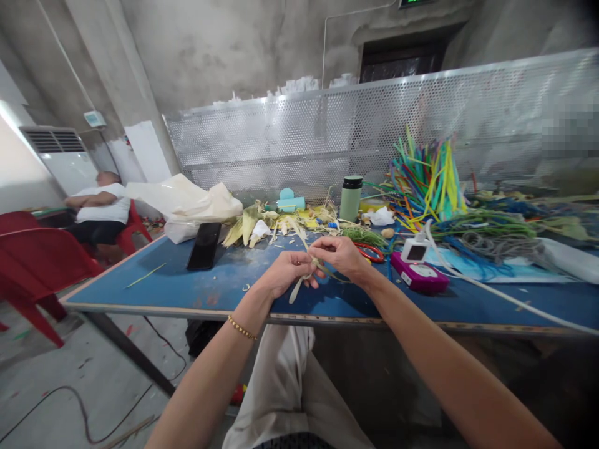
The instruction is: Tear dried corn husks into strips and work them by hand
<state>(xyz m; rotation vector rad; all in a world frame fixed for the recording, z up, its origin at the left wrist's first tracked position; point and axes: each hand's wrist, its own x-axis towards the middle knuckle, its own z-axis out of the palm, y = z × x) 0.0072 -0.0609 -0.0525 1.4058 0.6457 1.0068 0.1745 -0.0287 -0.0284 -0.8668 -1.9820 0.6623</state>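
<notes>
Over the front of the table, my left hand (287, 272) and my right hand (342, 255) meet, each pinching thin, pale green plant strips (295, 292) that look like corn husk. The strips cross between my fingertips. One end points up and away, one hangs down below my left fingers, and another runs right under my right hand. Fingers hide where they cross. Just beyond lies a heap of husk pieces (248, 226) and scraps. Red loop handles (371, 252), probably scissors, lie right beside my right hand.
The blue table (154, 290) bears a black phone (204, 246), a green flask (350, 198), a magenta box (420, 274), a white cable (486, 296) and bundled coloured strips (430, 181). Behind stands a perforated metal panel (281, 137). A person (103, 202) sits at left near red chairs (42, 255).
</notes>
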